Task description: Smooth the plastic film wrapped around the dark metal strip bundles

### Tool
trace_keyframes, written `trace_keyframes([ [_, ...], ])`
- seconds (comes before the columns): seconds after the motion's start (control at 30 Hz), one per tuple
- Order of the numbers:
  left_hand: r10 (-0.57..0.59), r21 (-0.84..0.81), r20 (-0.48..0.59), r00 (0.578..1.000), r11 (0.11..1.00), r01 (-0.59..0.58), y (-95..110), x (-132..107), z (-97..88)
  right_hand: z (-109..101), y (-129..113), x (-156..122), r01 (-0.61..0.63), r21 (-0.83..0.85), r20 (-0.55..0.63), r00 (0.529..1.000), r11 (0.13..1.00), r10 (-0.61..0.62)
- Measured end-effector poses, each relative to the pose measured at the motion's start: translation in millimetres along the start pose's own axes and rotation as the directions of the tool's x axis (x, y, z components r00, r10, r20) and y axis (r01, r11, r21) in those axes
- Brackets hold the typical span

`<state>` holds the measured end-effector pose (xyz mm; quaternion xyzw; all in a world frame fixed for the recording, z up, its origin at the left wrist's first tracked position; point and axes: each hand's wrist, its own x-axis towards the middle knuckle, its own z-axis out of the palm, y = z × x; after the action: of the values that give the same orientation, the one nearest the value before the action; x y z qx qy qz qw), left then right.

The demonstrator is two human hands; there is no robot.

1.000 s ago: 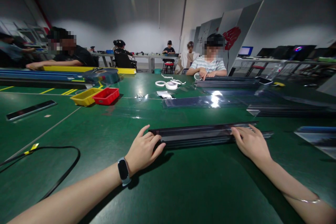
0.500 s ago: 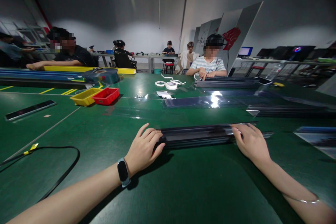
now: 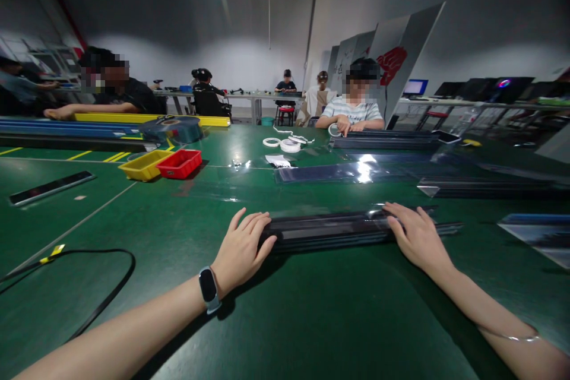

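Note:
A bundle of long black profile strips (image 3: pixel 327 230), glossy on top with what looks like clear film, lies crosswise on the green table in front of me. My left hand (image 3: pixel 243 243) is closed round its left end, fingers over the far edge and thumb on the near side. Near the right end, my right hand (image 3: pixel 414 234) grips the bundle from above, its fingers over the top beside a shiny bit of film and its thumb apart on the near side. The strip ends stick out beyond the right hand. Fingertips on the far side are partly hidden.
Beyond the bundle are a yellow bin (image 3: pixel 145 166), a red bin (image 3: pixel 180 164), white tape rolls (image 3: pixel 290 145) and clear film (image 3: pixel 320 173). More dark strips (image 3: pixel 485 187) lie right. A phone (image 3: pixel 52 187) and black cable (image 3: pixel 120 249) lie left. Co-workers sit across the table.
My right hand has shifted a little left and away from me along the bundle. My left hand has moved slightly left, staying at the bundle's left end.

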<state>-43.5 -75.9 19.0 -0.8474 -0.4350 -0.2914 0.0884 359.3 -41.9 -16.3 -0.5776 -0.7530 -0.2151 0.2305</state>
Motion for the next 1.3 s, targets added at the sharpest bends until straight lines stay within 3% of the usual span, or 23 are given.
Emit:
trace_keyframes([
  [0.33, 0.070, -0.012, -0.033, 0.997, 0.997, -0.070, 1.4, 0.1, -0.7, -6.9, -0.3, -1.1, -0.057, 0.016, -0.083, 0.995, 0.998, 0.058],
  [0.53, 0.158, -0.011, -0.058, 0.986, 0.987, -0.158, 0.9, -2.3, 0.0, -4.8, 5.4, -2.8, 0.006, 0.029, -0.138, 0.990, 1.000, -0.002],
  [0.9, 0.200, 0.026, -0.059, 0.978, 0.980, -0.199, -1.0, -4.0, 0.2, -8.6, 12.7, -1.3, 0.140, 0.058, -0.089, 0.987, 0.988, -0.135],
  [1.13, 0.209, 0.044, -0.035, 0.977, 0.977, -0.208, -1.0, -5.0, -1.4, -24.5, -13.3, 3.5, 0.326, 0.088, 0.056, 0.942, 0.941, -0.331],
  [1.3, 0.182, 0.034, -0.033, 0.983, 0.983, -0.181, -2.6, -5.6, 0.5, -25.0, -20.3, 2.5, 0.338, 0.099, 0.051, 0.938, 0.936, -0.344],
])
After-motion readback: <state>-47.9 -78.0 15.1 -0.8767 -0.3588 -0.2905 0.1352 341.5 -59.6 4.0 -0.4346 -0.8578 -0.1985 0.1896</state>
